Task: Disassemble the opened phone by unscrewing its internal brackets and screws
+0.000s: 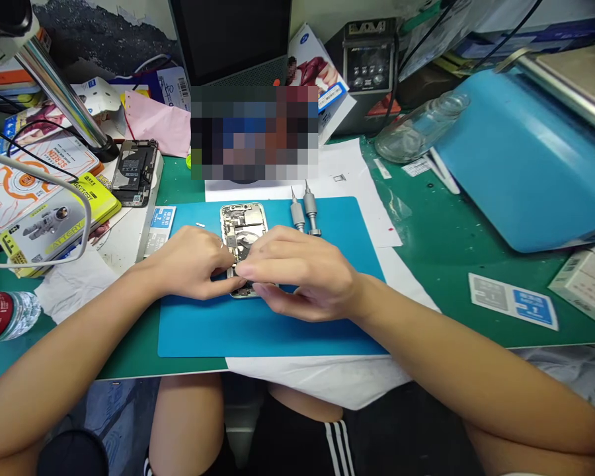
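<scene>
An opened smartphone (245, 221) lies on a blue work mat (203, 330), its circuit board and inner parts showing. My left hand (198, 264) is closed at the phone's lower left edge, with thumb and curled fingers pressed on it. From the right, my right hand (302, 274) reaches over the phone's lower half, fingertips pinched together close to the left fingers. Whatever is in that pinch is hidden or too small to name. Two grey precision screwdrivers (297, 213) lie on the mat beyond my right hand. A small white piece (200, 225) rests left of the phone.
A second opened phone (135, 173) and a yellow battery box (54, 228) are at left, near a bottle (10, 317). White paper (371, 198) extends under the mat. To the right are a glass jar (421, 129), a blue sheet (520, 158) and a printed card (513, 301).
</scene>
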Demonstrator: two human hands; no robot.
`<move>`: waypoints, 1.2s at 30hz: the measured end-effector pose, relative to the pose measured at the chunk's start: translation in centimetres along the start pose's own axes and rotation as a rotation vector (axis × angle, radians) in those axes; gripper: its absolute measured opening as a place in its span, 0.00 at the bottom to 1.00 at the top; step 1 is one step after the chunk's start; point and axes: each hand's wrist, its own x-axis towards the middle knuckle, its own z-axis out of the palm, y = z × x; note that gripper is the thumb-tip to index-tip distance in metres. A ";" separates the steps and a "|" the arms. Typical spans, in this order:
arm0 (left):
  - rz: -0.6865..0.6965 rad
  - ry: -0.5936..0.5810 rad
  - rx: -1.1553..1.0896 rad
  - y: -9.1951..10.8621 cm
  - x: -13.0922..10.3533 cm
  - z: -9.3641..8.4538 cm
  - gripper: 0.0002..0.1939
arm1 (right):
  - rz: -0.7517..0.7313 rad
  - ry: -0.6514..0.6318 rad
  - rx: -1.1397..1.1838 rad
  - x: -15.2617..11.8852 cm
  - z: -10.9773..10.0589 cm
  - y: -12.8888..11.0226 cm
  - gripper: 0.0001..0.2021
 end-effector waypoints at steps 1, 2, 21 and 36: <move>-0.003 -0.003 -0.002 0.0 0.0 0.0 0.24 | 0.005 0.001 -0.001 0.0 0.0 0.0 0.19; -0.005 -0.005 -0.004 0.0 0.0 0.0 0.23 | 0.007 -0.001 -0.003 0.0 0.0 0.0 0.18; -0.108 0.346 -0.286 -0.1 0.1 -1.0 0.19 | 0.071 0.041 -0.038 -1.0 0.5 0.0 0.27; -0.274 0.552 -0.132 0.2 0.1 -0.3 0.19 | 0.240 -0.001 0.098 -1.4 1.7 -0.2 0.14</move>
